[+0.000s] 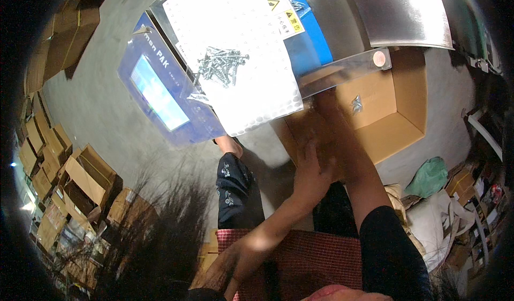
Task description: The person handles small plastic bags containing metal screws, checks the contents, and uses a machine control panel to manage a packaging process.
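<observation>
My left hand is in front of my lap, beside my right forearm. Its visible fingers are stretched out, and nothing shows in them. Shadow darkens their tips, so I cannot tell if they touch the forearm. My right arm reaches forward over the near left side of an open cardboard box. Shadow and a clear plastic edge obscure my right hand. Inside the box lies a small clear bag of metal pieces. Above, a loose pile of screws rests on a white sheet atop the machine.
The machine's blue panel carries a lit screen. A shiny metal plate rises at the far right. Another clear bag lies beside yellow warning labels. Cartons are stacked left; a green bag lies right.
</observation>
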`<action>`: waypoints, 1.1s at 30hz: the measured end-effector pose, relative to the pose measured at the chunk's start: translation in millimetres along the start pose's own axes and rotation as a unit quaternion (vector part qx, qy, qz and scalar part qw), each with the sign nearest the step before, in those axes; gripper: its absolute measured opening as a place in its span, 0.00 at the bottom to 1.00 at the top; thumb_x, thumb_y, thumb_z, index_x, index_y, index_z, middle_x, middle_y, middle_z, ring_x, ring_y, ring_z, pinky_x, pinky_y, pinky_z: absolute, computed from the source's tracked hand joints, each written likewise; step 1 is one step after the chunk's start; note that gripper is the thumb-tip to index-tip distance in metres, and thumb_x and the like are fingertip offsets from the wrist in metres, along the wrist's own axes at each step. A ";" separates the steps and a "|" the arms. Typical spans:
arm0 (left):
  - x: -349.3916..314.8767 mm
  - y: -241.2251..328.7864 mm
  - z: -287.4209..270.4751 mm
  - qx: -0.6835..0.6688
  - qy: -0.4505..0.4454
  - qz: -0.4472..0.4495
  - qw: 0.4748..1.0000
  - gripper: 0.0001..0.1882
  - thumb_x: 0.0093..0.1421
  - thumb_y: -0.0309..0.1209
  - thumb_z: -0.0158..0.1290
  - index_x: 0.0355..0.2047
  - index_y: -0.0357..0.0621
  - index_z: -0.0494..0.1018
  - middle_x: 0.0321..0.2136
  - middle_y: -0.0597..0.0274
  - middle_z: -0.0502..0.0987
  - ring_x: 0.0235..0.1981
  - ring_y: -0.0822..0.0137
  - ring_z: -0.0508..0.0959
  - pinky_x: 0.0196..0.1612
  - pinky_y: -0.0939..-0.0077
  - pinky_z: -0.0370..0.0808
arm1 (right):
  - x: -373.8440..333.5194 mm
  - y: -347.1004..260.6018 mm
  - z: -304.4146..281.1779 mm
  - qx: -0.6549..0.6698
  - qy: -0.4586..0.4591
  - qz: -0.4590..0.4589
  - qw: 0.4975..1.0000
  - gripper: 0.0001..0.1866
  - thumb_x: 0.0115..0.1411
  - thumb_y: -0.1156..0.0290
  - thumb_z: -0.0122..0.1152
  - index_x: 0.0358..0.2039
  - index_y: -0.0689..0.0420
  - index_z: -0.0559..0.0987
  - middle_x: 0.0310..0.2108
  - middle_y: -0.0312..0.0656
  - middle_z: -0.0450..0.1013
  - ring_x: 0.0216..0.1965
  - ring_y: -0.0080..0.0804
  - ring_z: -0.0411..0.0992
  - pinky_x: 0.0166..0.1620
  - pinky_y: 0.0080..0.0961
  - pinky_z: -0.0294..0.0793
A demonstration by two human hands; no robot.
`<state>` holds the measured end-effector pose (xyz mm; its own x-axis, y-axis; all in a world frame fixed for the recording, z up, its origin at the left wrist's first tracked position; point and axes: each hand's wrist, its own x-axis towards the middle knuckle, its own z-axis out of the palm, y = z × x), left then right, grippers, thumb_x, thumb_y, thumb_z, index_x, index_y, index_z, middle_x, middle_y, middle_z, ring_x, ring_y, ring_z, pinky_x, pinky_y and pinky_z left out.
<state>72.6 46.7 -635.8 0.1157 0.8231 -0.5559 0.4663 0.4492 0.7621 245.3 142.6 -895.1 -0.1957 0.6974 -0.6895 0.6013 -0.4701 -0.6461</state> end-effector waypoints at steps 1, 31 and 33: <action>0.3 -1.8 0.7 -0.009 -0.029 -0.027 0.999 0.32 0.63 0.35 0.53 0.63 0.33 0.56 0.58 0.34 0.64 0.53 0.36 0.71 0.57 0.54 0.70 | -4.8 3.4 -3.9 0.011 -0.011 0.002 1.000 0.30 0.55 0.71 0.61 0.60 0.59 0.70 0.60 0.51 0.68 0.59 0.50 0.67 0.62 0.40 0.65; 23.9 -8.2 -24.6 -0.546 -0.327 -0.322 0.701 0.24 0.51 0.24 0.59 0.50 0.41 0.73 0.39 0.58 0.79 0.37 0.65 0.79 0.41 0.71 0.77 | -228.1 -219.2 -141.2 0.151 -0.073 0.061 0.984 0.45 0.45 0.81 0.58 0.68 0.56 0.61 0.59 0.44 0.70 0.53 0.33 0.74 0.51 0.27 0.75; 22.8 -5.6 -24.9 -0.526 -0.306 -0.332 0.721 0.21 0.52 0.24 0.59 0.48 0.41 0.73 0.37 0.60 0.78 0.36 0.66 0.79 0.38 0.69 0.78 | -212.6 -246.5 -148.3 0.264 0.035 -0.008 0.964 0.42 0.48 0.76 0.58 0.68 0.58 0.61 0.60 0.48 0.69 0.53 0.35 0.74 0.52 0.29 0.75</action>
<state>50.8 71.6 -644.4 0.6882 0.1421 -0.7114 -0.2889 0.9532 -0.0891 253.5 190.5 -540.7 -0.1386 0.7332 -0.6658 0.1159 -0.6556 -0.7461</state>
